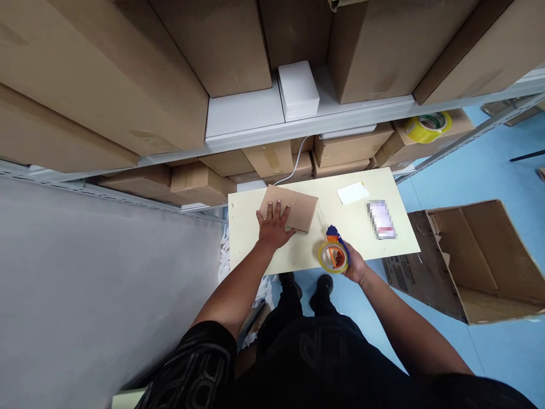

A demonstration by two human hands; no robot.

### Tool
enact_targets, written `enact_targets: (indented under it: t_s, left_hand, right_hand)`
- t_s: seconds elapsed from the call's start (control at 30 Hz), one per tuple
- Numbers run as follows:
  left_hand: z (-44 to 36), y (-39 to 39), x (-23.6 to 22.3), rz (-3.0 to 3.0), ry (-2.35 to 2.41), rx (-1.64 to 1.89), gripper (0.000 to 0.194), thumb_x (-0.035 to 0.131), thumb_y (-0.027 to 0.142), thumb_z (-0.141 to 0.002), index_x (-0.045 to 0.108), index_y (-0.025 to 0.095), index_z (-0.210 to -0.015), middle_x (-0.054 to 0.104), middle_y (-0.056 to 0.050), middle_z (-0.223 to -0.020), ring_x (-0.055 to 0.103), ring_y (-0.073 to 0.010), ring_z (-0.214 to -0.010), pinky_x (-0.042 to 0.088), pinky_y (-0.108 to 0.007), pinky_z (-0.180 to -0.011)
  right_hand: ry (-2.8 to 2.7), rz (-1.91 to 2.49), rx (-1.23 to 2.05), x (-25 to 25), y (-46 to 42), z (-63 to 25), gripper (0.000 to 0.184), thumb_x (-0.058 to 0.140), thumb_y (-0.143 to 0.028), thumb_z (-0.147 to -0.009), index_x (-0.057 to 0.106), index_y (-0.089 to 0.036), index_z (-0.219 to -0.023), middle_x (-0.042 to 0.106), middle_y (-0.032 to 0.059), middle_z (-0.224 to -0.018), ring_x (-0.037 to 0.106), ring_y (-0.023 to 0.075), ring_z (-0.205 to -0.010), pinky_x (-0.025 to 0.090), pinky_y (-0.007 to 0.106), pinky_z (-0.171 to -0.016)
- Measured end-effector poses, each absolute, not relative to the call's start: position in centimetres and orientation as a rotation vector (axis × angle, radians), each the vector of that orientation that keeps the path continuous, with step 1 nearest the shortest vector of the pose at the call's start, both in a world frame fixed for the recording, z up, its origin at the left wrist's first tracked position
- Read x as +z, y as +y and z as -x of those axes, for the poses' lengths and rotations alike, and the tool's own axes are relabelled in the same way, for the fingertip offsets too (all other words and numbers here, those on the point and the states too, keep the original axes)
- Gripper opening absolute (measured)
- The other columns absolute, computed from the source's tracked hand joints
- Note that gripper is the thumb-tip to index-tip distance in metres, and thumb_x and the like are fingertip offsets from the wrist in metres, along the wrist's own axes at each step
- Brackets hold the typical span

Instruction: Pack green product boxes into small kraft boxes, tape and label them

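A small brown cardboard box [303, 211] lies on the pale yellow table [247, 250]. My left hand [273, 228] rests on its left part with the fingers spread, holding nothing. To the right of the box, my right hand [353, 262] grips a tape dispenser [333, 234], blue and orange, with a roll of clear yellowish tape on it. A faint strip of tape seems to run from the dispenser toward the box's right edge. The fingers of my right hand are wrapped round the handle and partly hidden by the roll.
On the table's right lie a white card [352, 193] and a blurred phone-like object [381, 219]. Behind stands a shelf [242, 128] with large cartons, a white stack [298, 90] and yellow tape rolls [429, 126]. An open carton [481, 261] sits on the floor at right.
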State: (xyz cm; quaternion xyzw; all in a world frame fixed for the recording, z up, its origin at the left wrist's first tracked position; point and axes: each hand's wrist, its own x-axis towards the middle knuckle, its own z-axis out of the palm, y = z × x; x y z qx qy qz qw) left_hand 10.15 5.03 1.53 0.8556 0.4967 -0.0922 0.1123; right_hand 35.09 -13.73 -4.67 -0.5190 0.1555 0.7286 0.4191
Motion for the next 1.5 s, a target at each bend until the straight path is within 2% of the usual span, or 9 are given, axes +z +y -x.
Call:
enact_targets:
  t_s: [0.23, 0.43, 0.6, 0.73, 0.83, 0.93, 1.07, 1.27, 1.5]
  left_hand:
    - [-11.2, 3.1, 2.0, -2.466, 1.532, -0.302, 0.090, 0.045, 0.074, -0.092, 0.022, 0.029, -0.166, 0.008, -0.009, -0.175, -0.003, -0.0440, -0.159, 0.005, -0.075, -0.119]
    - [-11.5, 0.2, 3.3, -2.386, 1.616, -0.318, 0.084, 0.038, 0.069, -0.096, 0.022, 0.026, -0.166, 0.014, -0.011, -0.174, 0.013, -0.0439, -0.156, 0.028, -0.066, -0.114]
    - [-9.7, -2.0, 3.8, -2.466, 1.457, -0.241, 0.089, 0.061, 0.062, -0.089, 0.034, 0.018, -0.162, 0.027, -0.017, -0.170, 0.039, -0.0416, -0.141, 0.040, -0.052, -0.109]
    - [-7.0, -0.9, 3.3, -2.579, 1.217, -0.189, 0.084, 0.075, 0.054, -0.082, 0.047, 0.024, -0.156, 0.051, -0.014, -0.153, 0.047, -0.0378, -0.134, 0.035, -0.050, -0.115]
    - [-5.6, 0.8, 2.4, -2.654, 1.090, -0.142, 0.085, 0.076, 0.063, -0.078, 0.051, 0.030, -0.153, 0.051, -0.012, -0.154, 0.034, -0.0417, -0.147, 0.019, -0.058, -0.123]
    - [-5.4, 1.6, 1.2, -2.646, 1.151, -0.107, 0.099, 0.074, 0.074, -0.074, 0.044, 0.030, -0.158, 0.030, -0.013, -0.169, 0.015, -0.0463, -0.156, 0.010, -0.065, -0.122]
    - [-5.6, 1.2, 0.2, -2.589, 1.191, -0.115, 0.102, 0.071, 0.076, -0.076, 0.037, 0.032, -0.162, 0.015, -0.009, -0.174, 0.006, -0.0449, -0.159, 0.020, -0.061, -0.121]
    - [-5.6, 0.4, -0.1, -2.583, 1.146, -0.042, 0.097, 0.071, 0.074, -0.078, 0.040, 0.032, -0.160, 0.018, -0.006, -0.174, 0.007, -0.0415, -0.160, 0.028, -0.056, -0.120]
    - [-7.4, -0.2, -0.5, -2.542, 1.265, 0.071, 0.094, 0.069, 0.073, -0.081, 0.041, 0.029, -0.159, 0.020, -0.010, -0.173, 0.008, -0.0402, -0.160, 0.030, -0.058, -0.121]
  right_hand:
    - [0.516, 1.247, 1.777, -4.9, -16.5, -26.5, 0.041, 0.053, -0.055, -0.099, 0.072, -0.022, -0.115, 0.080, 0.0071, -0.100, 0.076, 0.0262, -0.092, 0.062, 0.043, -0.088]
    - [0.544, 1.129, 1.722, -5.7, -11.1, -25.1, 0.050, 0.040, -0.056, -0.103, 0.068, -0.021, -0.124, 0.080, 0.0072, -0.105, 0.075, 0.0243, -0.099, 0.062, 0.041, -0.088]
    - [0.441, 1.301, 1.765, -4.6, -5.5, -29.7, 0.052, 0.034, -0.058, -0.103, 0.069, -0.020, -0.114, 0.079, 0.0074, -0.093, 0.074, 0.0246, -0.088, 0.062, 0.042, -0.082]
    - [0.208, 1.555, 1.910, -3.2, -0.5, -33.7, 0.044, 0.045, -0.055, -0.102, 0.068, -0.019, -0.104, 0.076, 0.0076, -0.082, 0.072, 0.0239, -0.076, 0.062, 0.041, -0.075]
    - [0.078, 1.704, 1.964, -2.7, 1.8, -35.1, 0.041, 0.054, -0.056, -0.098, 0.068, -0.018, -0.099, 0.076, 0.0081, -0.081, 0.071, 0.0240, -0.073, 0.062, 0.041, -0.070]
    - [0.041, 1.745, 1.989, -2.5, 2.3, -35.1, 0.042, 0.056, -0.057, -0.097, 0.069, -0.017, -0.096, 0.076, 0.0084, -0.079, 0.070, 0.0236, -0.070, 0.062, 0.040, -0.068]
    - [0.098, 1.675, 1.909, -3.1, 0.2, -34.0, 0.047, 0.050, -0.060, -0.099, 0.070, -0.018, -0.100, 0.076, 0.0072, -0.082, 0.070, 0.0226, -0.072, 0.062, 0.038, -0.069]
    - [0.277, 1.482, 1.836, -3.8, -7.6, -32.7, 0.048, 0.042, -0.058, -0.102, 0.069, -0.019, -0.108, 0.078, 0.0086, -0.095, 0.074, 0.0244, -0.084, 0.062, 0.041, -0.080]
    - [0.316, 1.546, 1.891, -2.9, -19.5, -31.1, 0.044, 0.052, -0.058, -0.099, 0.072, -0.020, -0.106, 0.079, 0.0106, -0.102, 0.076, 0.0263, -0.091, 0.061, 0.040, -0.084]
